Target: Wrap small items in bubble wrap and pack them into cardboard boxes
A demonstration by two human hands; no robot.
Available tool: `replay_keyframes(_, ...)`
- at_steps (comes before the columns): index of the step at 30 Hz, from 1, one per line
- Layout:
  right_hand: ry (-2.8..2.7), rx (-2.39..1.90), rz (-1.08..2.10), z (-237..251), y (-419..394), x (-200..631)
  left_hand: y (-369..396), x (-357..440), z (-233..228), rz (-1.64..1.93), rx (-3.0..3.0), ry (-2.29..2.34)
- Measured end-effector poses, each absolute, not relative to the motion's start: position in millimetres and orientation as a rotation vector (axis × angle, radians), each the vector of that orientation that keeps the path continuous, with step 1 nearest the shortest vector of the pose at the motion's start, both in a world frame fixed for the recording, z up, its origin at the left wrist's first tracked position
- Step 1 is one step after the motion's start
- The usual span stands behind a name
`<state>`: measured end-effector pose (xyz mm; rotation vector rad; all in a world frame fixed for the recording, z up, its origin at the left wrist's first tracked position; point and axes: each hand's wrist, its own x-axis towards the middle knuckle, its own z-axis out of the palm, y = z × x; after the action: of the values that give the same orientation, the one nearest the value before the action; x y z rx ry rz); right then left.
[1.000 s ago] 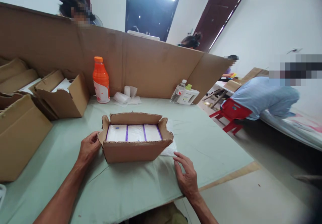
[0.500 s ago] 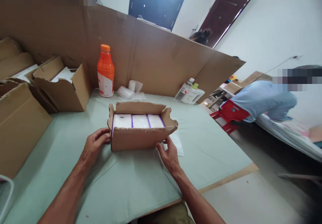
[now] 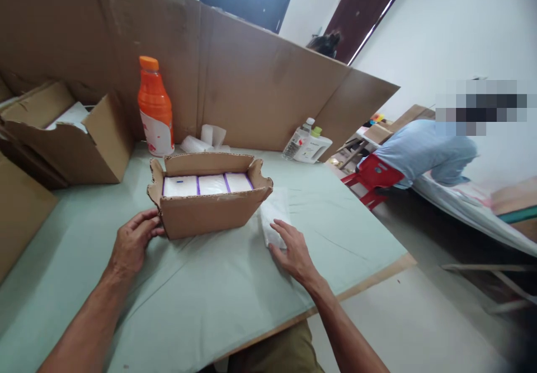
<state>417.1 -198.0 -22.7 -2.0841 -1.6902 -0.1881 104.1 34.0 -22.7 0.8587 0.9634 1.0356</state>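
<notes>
Two hands at work: my left hand (image 3: 133, 242) braces the open carton (image 3: 208, 202) corner with curled fingers, my right hand (image 3: 293, 250) lies flat, pinning the white bag (image 3: 272, 216) to the tabletop (image 3: 210, 300).

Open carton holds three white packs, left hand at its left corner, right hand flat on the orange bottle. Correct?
Not quite. In the head view the right hand rests on the white plastic bag beside the carton, not on the orange bottle, which stands untouched at the back. The left hand and three white packs are right.
</notes>
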Motion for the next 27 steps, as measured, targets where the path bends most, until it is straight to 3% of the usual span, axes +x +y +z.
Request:
replay_keyframes(12, -1.749, -2.235, -0.111, -0.9, -198.9, 383.7, 34.3, 99.9, -22.6, 1.054, 0.924, 0.961)
replay_keyframes(17, -1.396, -1.714, 0.712, 26.2, -200.6, 325.3, 38.8, 96.1, -22.5, 1.112, 0.929, 0.993)
replay_keyframes(20, -1.169, -1.429, 0.953, 37.1, -197.4, 312.8, 40.9, 94.0, -22.5, 1.149, 0.927, 1.056)
replay_keyframes(27, -1.309, -1.695, 0.612, 21.3, -207.5, 336.3, 40.7, 94.3, -14.5, 1.314, 0.896, 1.221)
